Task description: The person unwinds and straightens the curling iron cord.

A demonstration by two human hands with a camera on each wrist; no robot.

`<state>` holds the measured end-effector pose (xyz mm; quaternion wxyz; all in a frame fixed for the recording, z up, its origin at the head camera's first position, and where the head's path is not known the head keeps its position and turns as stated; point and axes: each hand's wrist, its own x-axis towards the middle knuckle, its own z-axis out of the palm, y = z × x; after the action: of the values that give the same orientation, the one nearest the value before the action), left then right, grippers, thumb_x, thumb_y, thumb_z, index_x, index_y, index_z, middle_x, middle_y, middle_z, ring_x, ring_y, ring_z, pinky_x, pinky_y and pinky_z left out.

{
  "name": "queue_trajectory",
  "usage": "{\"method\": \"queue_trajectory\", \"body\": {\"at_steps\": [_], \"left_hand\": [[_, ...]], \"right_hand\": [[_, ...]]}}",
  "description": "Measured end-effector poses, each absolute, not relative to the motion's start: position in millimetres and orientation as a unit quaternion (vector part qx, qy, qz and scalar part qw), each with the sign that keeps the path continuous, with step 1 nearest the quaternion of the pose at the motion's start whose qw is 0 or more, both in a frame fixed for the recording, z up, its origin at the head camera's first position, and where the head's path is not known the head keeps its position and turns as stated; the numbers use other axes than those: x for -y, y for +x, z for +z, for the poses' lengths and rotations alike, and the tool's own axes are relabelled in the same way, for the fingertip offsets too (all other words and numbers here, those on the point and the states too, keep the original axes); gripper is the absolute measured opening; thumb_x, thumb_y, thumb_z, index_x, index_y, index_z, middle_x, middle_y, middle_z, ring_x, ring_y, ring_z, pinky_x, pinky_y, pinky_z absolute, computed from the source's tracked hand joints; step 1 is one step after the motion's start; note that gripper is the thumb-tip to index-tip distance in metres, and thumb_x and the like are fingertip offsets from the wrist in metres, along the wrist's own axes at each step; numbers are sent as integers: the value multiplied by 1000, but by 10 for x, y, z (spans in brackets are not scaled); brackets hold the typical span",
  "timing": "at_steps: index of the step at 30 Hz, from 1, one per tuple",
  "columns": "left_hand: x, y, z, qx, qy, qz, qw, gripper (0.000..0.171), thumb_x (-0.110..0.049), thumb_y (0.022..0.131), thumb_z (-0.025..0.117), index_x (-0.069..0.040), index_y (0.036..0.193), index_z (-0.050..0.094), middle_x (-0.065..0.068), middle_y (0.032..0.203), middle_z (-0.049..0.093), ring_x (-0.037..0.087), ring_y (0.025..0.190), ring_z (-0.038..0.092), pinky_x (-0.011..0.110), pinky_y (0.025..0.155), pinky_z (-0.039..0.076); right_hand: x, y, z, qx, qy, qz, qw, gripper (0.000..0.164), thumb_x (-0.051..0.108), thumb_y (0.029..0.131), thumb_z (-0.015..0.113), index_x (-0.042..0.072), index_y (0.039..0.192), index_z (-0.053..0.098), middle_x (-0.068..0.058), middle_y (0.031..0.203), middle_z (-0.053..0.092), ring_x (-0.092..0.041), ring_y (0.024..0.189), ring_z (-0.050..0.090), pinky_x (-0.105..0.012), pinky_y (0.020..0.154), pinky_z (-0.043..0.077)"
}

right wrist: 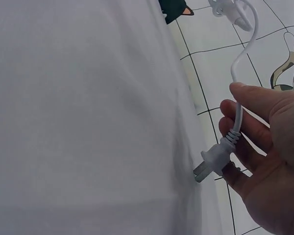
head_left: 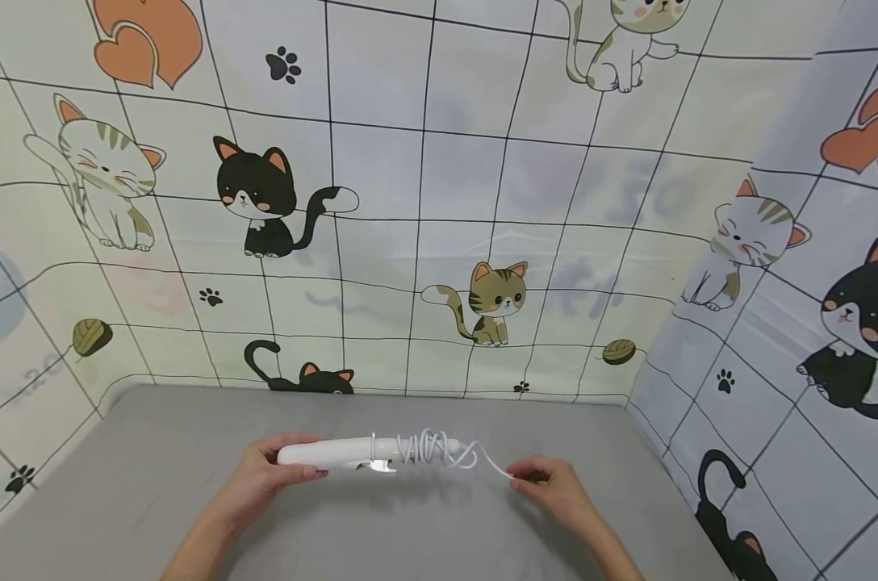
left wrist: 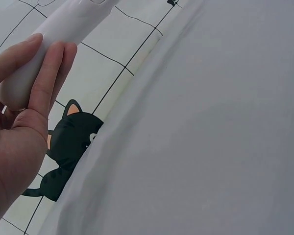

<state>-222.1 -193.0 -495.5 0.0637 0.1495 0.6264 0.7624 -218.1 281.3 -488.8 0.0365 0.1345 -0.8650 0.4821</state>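
Note:
A white wand-shaped electric appliance (head_left: 337, 453) is held level above the grey surface, a small shiny clip on its underside. My left hand (head_left: 268, 472) grips its thick left end, thumb on one side and fingers on the other, also plain in the left wrist view. White power cord (head_left: 430, 448) winds in loops around the thinner right part. From there a loose length runs to my right hand (head_left: 551, 488), which pinches it between thumb and fingers. In the right wrist view the two-pin plug (right wrist: 215, 157) hangs below that pinch, against the lower fingers.
A grey cloth-covered table (head_left: 410, 524) spreads below both hands. Behind it and at both sides stand pale walls (head_left: 381, 177) with black grid lines and printed cats, paws and yarn balls.

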Motion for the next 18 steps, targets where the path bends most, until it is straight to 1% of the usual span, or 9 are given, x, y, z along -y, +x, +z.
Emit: {"method": "queue_trajectory", "body": {"at_steps": [3, 7, 10, 14, 16, 18], "left_hand": [[1916, -2225, -4949, -627, 148, 762, 66, 50, 14, 84, 74, 19, 130, 56, 14, 120, 63, 34, 99, 72, 47, 93, 60], [1909, -2219, -4933, -631, 143, 760, 67, 50, 13, 83, 75, 18, 129, 57, 14, 120, 63, 33, 100, 71, 47, 93, 60], [1903, -2214, -4922, -631, 139, 760, 68, 50, 12, 83, 76, 18, 129, 57, 14, 121, 62, 33, 101, 70, 47, 94, 60], [1899, -2207, -4918, -632, 137, 760, 69, 50, 13, 82, 76, 18, 128, 58, 13, 121, 63, 33, 102, 70, 47, 94, 60], [1899, -2204, -4918, -634, 137, 758, 70, 50, 12, 82, 76, 18, 129, 58, 13, 121, 63, 33, 101, 70, 46, 94, 60], [1901, -2201, -4918, -634, 136, 758, 72, 50, 12, 83, 76, 17, 129, 59, 13, 121, 63, 34, 101, 71, 46, 94, 61]], "right_hand": [[-2804, -2177, -4869, 872, 139, 469, 29, 19, 10, 88, 81, 2, 104, 77, -6, 96, 76, -10, 84, 68, -22, 72, 59], [-2754, -2185, -4835, 868, 152, 472, 33, 25, 15, 91, 79, 2, 113, 75, -8, 104, 76, -13, 92, 69, -24, 79, 61], [-2697, -2203, -4824, 849, 175, 497, 30, 32, 14, 93, 77, -1, 121, 71, -13, 113, 74, -23, 101, 70, -26, 86, 61], [-2619, -2221, -4822, 819, 215, 531, 18, 36, 10, 94, 75, -6, 126, 67, -20, 121, 70, -35, 110, 67, -28, 93, 60], [-2586, -2230, -4821, 810, 229, 540, 14, 37, 9, 95, 74, -7, 127, 66, -22, 121, 69, -36, 111, 67, -28, 93, 60], [-2558, -2236, -4822, 806, 234, 544, 8, 35, 10, 96, 73, -7, 126, 66, -22, 120, 70, -30, 109, 68, -26, 92, 60]]}}
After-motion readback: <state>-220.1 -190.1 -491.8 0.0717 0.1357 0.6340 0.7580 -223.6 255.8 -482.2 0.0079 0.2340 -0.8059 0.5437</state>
